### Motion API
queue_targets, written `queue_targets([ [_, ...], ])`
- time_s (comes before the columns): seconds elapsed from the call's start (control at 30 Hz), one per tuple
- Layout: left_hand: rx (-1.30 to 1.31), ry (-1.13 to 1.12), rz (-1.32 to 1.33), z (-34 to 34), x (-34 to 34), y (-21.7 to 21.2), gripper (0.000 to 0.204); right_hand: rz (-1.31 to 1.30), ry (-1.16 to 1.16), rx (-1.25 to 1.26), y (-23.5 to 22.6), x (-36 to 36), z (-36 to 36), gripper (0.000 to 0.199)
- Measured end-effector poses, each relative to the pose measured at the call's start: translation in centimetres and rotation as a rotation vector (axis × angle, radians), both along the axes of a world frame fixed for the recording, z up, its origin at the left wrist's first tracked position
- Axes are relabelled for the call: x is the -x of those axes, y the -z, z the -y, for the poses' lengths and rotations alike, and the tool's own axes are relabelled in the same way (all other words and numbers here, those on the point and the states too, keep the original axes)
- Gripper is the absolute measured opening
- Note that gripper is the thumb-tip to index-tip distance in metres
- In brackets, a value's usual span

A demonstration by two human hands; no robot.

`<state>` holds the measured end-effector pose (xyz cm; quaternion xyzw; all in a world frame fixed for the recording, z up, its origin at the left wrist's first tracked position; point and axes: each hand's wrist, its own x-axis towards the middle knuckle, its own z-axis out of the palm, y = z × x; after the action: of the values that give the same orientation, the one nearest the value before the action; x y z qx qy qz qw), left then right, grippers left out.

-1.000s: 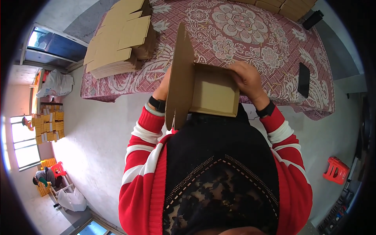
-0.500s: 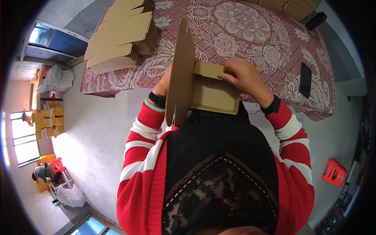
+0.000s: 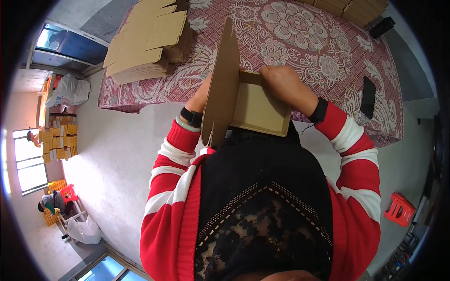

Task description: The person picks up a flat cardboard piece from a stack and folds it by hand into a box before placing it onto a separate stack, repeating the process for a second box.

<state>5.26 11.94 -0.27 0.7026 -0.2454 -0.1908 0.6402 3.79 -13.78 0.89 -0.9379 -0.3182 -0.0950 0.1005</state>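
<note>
A brown cardboard box (image 3: 260, 110) is held at the near edge of the table, against my lap, its inside facing up. Its tall lid flap (image 3: 222, 84) stands upright along the left side. My right hand (image 3: 286, 86) is closed over the far wall near the right corner, fingers bent down at that wall. My left hand (image 3: 202, 96) reaches behind the lid flap; its fingers are hidden there. The far wall's panel now stands nearly upright.
A stack of flat cardboard blanks (image 3: 145, 42) lies on the table's left, on a patterned red cloth (image 3: 300, 61). A black phone (image 3: 368, 97) is at the right. More cardboard (image 3: 349, 10) sits at the far edge. A red stool (image 3: 400, 209) stands right; another person (image 3: 51, 202) sits far left.
The box's far flap, pinched by my right hand before, has been folded down at the far wall. My right hand has moved slightly away and up, knuckles now over that wall.
</note>
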Motion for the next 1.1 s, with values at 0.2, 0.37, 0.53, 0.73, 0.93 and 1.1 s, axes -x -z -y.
queue_targets([
  [0.2, 0.053, -0.028, -0.071, -0.3, -0.1, 1.2, 0.034, 0.030, -0.169, -0.091, 0.0, -1.5, -1.5, 0.013],
  [0.37, 0.176, -0.052, -0.285, -0.3, -0.1, 1.7, 0.034, -0.057, -0.107, -0.036, 1.0, -2.1, -2.7, 0.011],
  [0.53, 0.007, -0.049, 0.063, -0.5, -0.8, 2.3, 0.034, -0.036, -0.089, -0.023, 0.3, -2.1, -3.0, 0.012],
  [0.73, -0.051, -0.087, 0.219, 0.0, -0.9, 2.2, 0.033, -0.015, -0.082, -0.061, 0.9, -2.4, -3.8, 0.015],
  [0.93, -0.070, -0.058, 0.183, -0.5, -1.1, 3.4, 0.031, -0.056, -0.091, -0.066, -0.4, -2.0, -2.6, 0.013],
  [1.1, 0.068, -0.084, -0.122, -0.2, -0.6, 2.9, 0.031, -0.142, -0.036, -0.008, -0.9, -0.6, 1.4, 0.017],
])
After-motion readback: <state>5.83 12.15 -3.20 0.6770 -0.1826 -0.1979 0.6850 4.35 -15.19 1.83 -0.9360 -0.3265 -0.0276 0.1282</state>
